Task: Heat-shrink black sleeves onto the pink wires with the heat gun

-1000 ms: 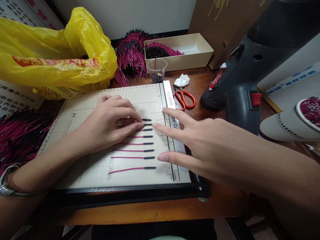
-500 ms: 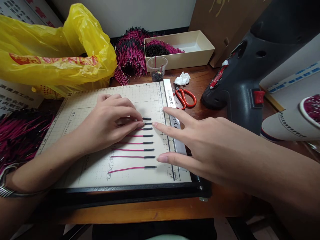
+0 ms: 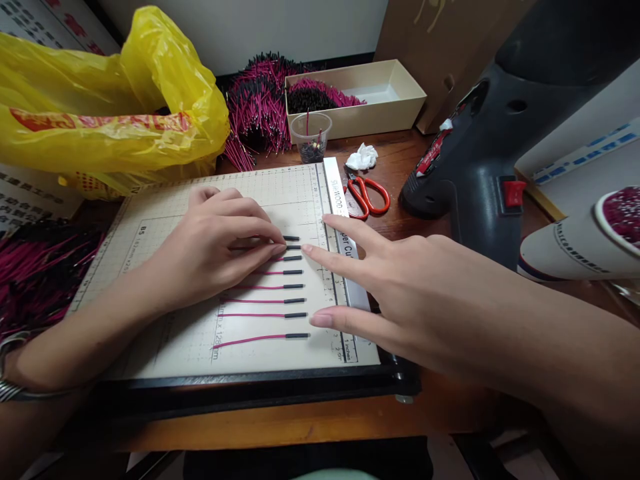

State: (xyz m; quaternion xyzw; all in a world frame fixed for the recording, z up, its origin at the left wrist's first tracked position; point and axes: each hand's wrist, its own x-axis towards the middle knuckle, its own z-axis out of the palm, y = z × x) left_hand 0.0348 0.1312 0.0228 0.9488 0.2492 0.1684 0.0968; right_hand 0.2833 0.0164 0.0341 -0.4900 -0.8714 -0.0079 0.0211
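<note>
My left hand (image 3: 227, 240) rests on a cream paper cutter board (image 3: 270, 357), thumb and index finger pinched on a thin magenta wire whose black sleeve (image 3: 293, 247) sticks out to the right. At that sleeve's tip is a fingertip of my right hand (image 3: 413, 287), which is open with fingers spread and thumb apart. Below the pinch, several magenta wires with black sleeved ends (image 3: 296, 315) lie in a spaced row, sleeves pointing right. One more black sleeve (image 3: 291, 238) shows just above; the rest of its wire is hidden by my left hand.
Behind the board stand a clear plastic cup (image 3: 311, 140), a cardboard tray (image 3: 360, 123) of wires and a wire heap (image 3: 255, 107). Red-handled scissors (image 3: 385, 197) and crumpled tissue (image 3: 363, 157) lie right. A yellow bag (image 3: 165, 147), dark heat gun-like tool (image 3: 475, 167) and paper cup (image 3: 565, 247) flank the board.
The whole view has shifted slightly to the left. Both hands keep the same pose, and the wires stay in their row.
</note>
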